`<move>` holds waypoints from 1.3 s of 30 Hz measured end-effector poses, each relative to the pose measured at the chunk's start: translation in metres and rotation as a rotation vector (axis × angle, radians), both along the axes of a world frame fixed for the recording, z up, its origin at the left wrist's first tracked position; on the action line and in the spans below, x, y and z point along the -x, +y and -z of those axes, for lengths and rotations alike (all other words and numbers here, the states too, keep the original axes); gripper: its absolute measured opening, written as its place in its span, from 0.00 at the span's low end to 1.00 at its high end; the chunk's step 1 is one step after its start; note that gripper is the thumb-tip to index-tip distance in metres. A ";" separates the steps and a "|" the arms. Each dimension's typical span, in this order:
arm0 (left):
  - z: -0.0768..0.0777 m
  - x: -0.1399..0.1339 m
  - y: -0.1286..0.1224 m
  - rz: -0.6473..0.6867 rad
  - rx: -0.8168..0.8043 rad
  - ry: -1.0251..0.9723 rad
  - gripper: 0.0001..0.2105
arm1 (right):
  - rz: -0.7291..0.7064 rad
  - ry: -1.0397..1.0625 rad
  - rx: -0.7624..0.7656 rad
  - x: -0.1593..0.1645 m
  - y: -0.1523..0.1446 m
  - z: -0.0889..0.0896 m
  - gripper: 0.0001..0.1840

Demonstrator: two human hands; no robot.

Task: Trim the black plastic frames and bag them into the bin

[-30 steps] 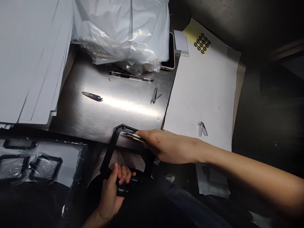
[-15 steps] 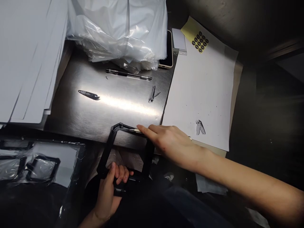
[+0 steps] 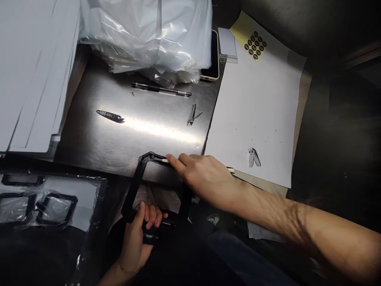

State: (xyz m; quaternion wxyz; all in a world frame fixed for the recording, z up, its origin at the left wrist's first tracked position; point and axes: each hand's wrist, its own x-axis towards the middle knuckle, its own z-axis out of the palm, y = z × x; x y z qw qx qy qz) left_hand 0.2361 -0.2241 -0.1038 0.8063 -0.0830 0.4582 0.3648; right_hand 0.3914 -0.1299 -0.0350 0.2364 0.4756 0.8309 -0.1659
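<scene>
My left hand (image 3: 138, 230) is closed around the lower bar of a black frame (image 3: 133, 186), a rectangle with cut corners and an open middle. A dark round part sits below those fingers. My right hand (image 3: 198, 172) pinches a slim cream-handled tool (image 3: 230, 170) along the frame's upper bar. Its light front end lies on or right at the inner side of that bar, near the upper left corner. The palm hides most of the tool, and its very tip is too small to make out. The frame's right side is partly covered by my right hand and shadow.
On the metal table (image 3: 143, 139) lie a black pen (image 3: 160, 89), a small dark cutter (image 3: 110, 116) and nail clippers (image 3: 193, 116). More clippers (image 3: 254, 157) rest on white paper (image 3: 256, 103) with crumbs. Plastic bags (image 3: 149, 35), a phone (image 3: 212, 59) and bagged frames (image 3: 56, 208) surround them.
My right hand has shifted slightly left along the upper bar with the tool, and more of the tool's back end shows. My left hand keeps its hold. The view has moved a little.
</scene>
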 end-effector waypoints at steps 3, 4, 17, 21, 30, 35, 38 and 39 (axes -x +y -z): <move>-0.001 0.000 -0.001 -0.013 -0.003 0.016 0.18 | 0.015 -0.001 -0.019 0.005 -0.002 -0.003 0.22; -0.001 0.000 -0.002 -0.018 -0.003 0.022 0.18 | 0.023 0.005 0.000 0.005 -0.001 -0.004 0.20; 0.001 0.003 -0.001 0.033 -0.010 0.000 0.19 | 0.189 0.239 0.391 -0.018 0.037 0.001 0.10; 0.000 0.003 0.000 0.033 -0.012 -0.003 0.18 | 0.277 0.337 0.538 -0.022 0.049 0.004 0.10; 0.003 0.002 -0.001 0.017 -0.020 -0.008 0.19 | 0.322 0.384 0.662 -0.024 0.055 0.010 0.08; 0.000 0.003 -0.002 0.016 -0.014 0.001 0.19 | 0.347 0.450 0.626 -0.024 0.051 0.010 0.08; -0.001 0.003 -0.002 0.011 -0.018 0.012 0.19 | 0.441 0.582 0.762 -0.021 0.047 0.006 0.09; -0.001 0.002 -0.002 0.006 -0.019 0.014 0.19 | 0.471 0.640 0.807 -0.021 0.045 0.005 0.10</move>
